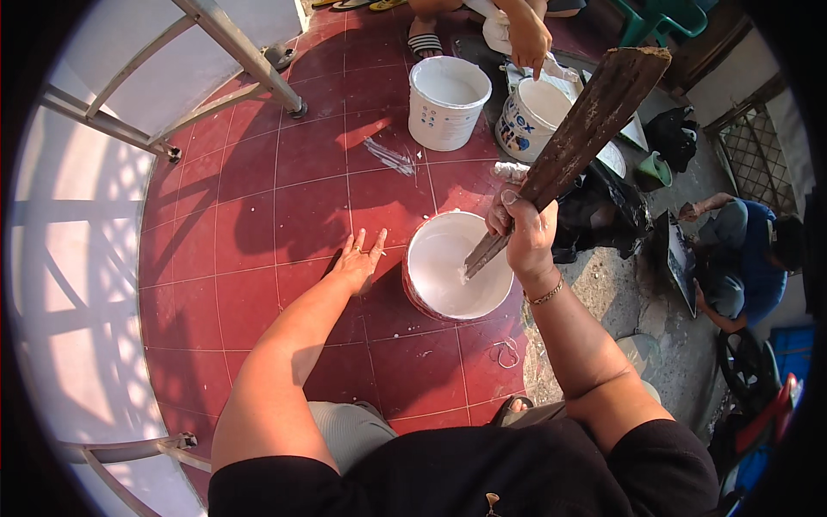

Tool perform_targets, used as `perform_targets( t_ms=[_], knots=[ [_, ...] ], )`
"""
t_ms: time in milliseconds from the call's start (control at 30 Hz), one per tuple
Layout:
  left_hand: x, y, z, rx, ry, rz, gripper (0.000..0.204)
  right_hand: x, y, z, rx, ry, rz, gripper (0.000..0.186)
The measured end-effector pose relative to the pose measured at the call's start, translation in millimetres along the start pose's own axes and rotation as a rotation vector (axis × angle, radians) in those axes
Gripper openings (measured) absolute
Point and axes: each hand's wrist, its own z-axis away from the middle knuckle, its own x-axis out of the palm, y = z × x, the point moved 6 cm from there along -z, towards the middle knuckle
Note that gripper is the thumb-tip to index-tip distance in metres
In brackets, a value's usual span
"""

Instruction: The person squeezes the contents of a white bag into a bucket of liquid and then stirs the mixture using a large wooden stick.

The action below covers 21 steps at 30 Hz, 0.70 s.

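My right hand (524,226) is closed around a rough dark wooden plank (586,129), which slants up to the far right. Its lower tip dips into a bucket (416,297) of white paint (450,258) standing on the red tiles between my arms. To the left of that bucket, my left hand (360,265) is held with its fingers spread and nothing in it; whether it touches the floor I cannot tell. A white paint roller (511,172) shows just beyond my right hand.
Two more white buckets, a taller one (448,103) and a printed one (532,116), stand at the far side near another person's hand (529,39). Metal frame legs (250,60) rise at the left. Black plastic (612,215) lies right; a person in blue (758,250) crouches beyond.
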Motion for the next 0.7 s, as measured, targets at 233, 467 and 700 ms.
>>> perform_targets(
  t_ms=[233,467,700],
  knots=[
    [15,2,2,0.098,0.109,-0.048,0.103,2,-1,-7,0.039,0.059,0.041,0.022],
    [17,12,1,0.183,0.192,0.012,0.099,-10,2,-14,0.048,0.112,0.006,0.025],
    [12,-79,-1,-0.292,0.490,1.932,0.031,-8,3,-14,0.039,0.106,0.007,0.025]
  ],
)
